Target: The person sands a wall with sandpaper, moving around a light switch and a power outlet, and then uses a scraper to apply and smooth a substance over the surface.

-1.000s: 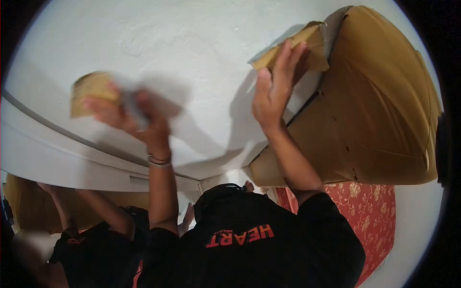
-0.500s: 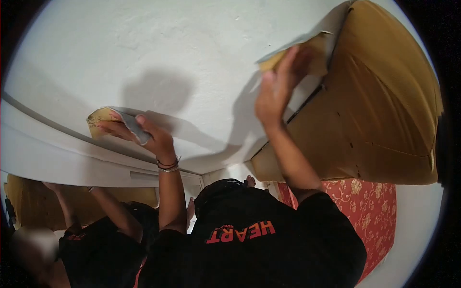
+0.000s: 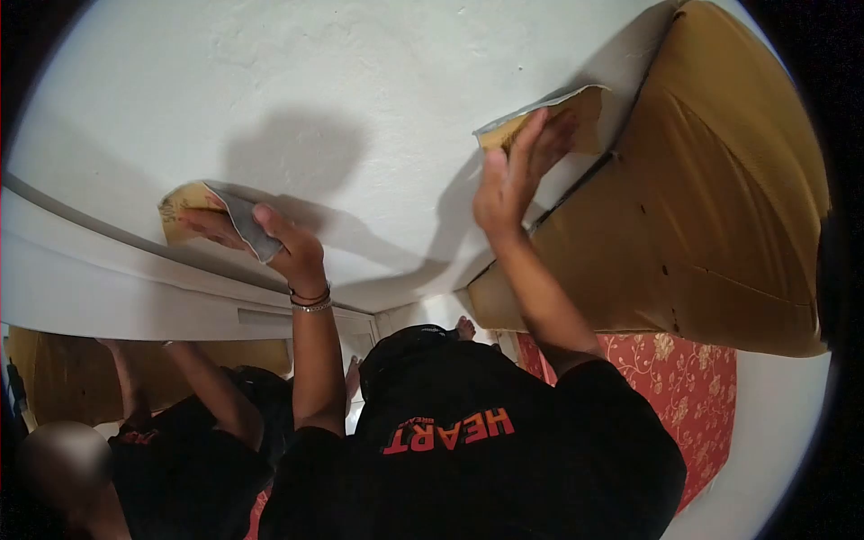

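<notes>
1. Two bare hands reach up to a white wall [image 3: 405, 135], each with a bent sheet: the left sheet [image 3: 191, 196] under the left hand [image 3: 295, 252], the right sheet [image 3: 589, 119] under the right hand [image 3: 506, 189].
2. The relation that counts: each sheet lies ahead of its palm, between fingers and wall. The left sheet's long axis slopes down toward the wrist; the right sheet's tilts upward to the right.
3. The left hand is the nearer one to the white frame [image 3: 108, 261] at the wall's lower edge; the right hand is nearer the tan padding [image 3: 720, 207], with a strip of wall between its sheet and that edge.
4. Left grip: clamped on its sheet, fingers along the tan, printed side, thumb on the grey flap that folds back.
5. Right grip: fingers stretched together over the tan side, thumb at the lower left corner. Whether the thumb pinches the sheet cannot be told.
6. Against half a second ago, the right sheet sits lower and farther from the padding, and the right fingers look sharper. The left sheet has barely shifted.
7. Against one second ago, the left sheet is lower, closer to the frame, and no longer blurred.
</notes>
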Demonstrator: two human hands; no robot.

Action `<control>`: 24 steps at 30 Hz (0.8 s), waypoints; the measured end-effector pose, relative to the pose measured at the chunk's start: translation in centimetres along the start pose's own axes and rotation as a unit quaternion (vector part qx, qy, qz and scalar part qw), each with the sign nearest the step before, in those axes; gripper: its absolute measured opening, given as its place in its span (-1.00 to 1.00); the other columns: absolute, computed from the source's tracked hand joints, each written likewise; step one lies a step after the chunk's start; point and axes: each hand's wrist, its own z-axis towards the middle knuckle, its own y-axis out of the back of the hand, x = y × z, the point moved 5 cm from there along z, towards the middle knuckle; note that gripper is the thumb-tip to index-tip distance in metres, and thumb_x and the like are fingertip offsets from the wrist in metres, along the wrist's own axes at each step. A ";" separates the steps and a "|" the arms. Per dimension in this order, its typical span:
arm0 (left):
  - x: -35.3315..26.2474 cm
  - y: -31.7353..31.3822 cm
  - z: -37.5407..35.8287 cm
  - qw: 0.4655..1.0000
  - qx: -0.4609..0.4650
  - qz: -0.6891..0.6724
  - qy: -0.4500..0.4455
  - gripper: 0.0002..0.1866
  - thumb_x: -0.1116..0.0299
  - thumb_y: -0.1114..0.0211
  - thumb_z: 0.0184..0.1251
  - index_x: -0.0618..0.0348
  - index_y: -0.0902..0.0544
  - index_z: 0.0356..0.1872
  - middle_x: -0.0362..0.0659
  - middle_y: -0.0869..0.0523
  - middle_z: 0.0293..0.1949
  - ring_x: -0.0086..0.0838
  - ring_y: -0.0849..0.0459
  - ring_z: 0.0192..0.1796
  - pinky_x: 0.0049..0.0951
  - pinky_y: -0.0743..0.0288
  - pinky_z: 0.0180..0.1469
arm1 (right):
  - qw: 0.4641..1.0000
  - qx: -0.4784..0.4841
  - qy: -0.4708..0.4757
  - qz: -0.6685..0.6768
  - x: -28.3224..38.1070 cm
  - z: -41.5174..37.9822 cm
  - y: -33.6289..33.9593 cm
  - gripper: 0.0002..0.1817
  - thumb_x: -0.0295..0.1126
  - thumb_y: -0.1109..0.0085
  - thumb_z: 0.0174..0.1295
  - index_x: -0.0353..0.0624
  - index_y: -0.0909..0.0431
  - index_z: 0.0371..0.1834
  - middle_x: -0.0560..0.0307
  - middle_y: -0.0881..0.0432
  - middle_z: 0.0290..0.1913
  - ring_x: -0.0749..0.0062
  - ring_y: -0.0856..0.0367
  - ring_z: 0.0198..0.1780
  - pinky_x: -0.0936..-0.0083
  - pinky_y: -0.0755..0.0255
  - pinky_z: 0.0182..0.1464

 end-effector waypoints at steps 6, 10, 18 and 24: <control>3.1 -0.7 -8.2 0.964 0.134 0.225 -0.048 -0.41 0.10 0.22 0.34 -0.01 0.12 0.34 0.13 0.31 0.34 -0.01 0.35 0.38 0.08 0.42 0.28 | 0.958 0.218 0.180 -0.044 0.1 -14.5 -4.6 -0.39 -0.14 0.00 0.09 -0.10 -0.19 0.22 -0.20 0.14 0.35 -0.12 0.26 0.37 -0.22 0.43 0.24; 4.3 1.5 -6.4 0.971 0.115 0.205 -0.036 -0.38 0.08 0.22 0.35 0.12 0.13 0.33 0.12 0.36 0.34 -0.01 0.37 0.38 0.04 0.44 0.29 | 0.969 0.180 0.012 -0.169 -6.4 -10.4 -2.5 -0.41 -0.20 0.10 0.15 -0.16 -0.09 0.25 -0.33 0.09 0.30 -0.26 0.20 0.33 -0.20 0.40 0.25; 0.8 -1.0 -3.0 0.969 0.092 0.224 -0.048 -0.39 0.10 0.26 0.36 0.22 0.13 0.32 0.13 0.33 0.34 -0.01 0.37 0.38 0.00 0.41 0.31 | 0.996 0.074 0.052 0.000 2.4 -4.2 -2.5 -0.38 -0.19 0.06 0.11 -0.15 -0.11 0.26 -0.29 0.06 0.32 -0.19 0.20 0.35 -0.18 0.37 0.25; 7.3 3.0 -7.1 0.983 0.063 0.163 0.049 -0.47 0.20 0.15 0.38 0.38 -0.10 0.23 0.15 -0.05 0.26 -0.14 -0.07 0.27 -0.21 0.04 0.26 | 0.957 0.244 -0.033 -0.153 -6.0 -11.0 -2.3 -0.38 -0.22 0.04 0.09 -0.14 -0.12 0.25 -0.39 0.05 0.28 -0.27 0.16 0.32 -0.19 0.38 0.25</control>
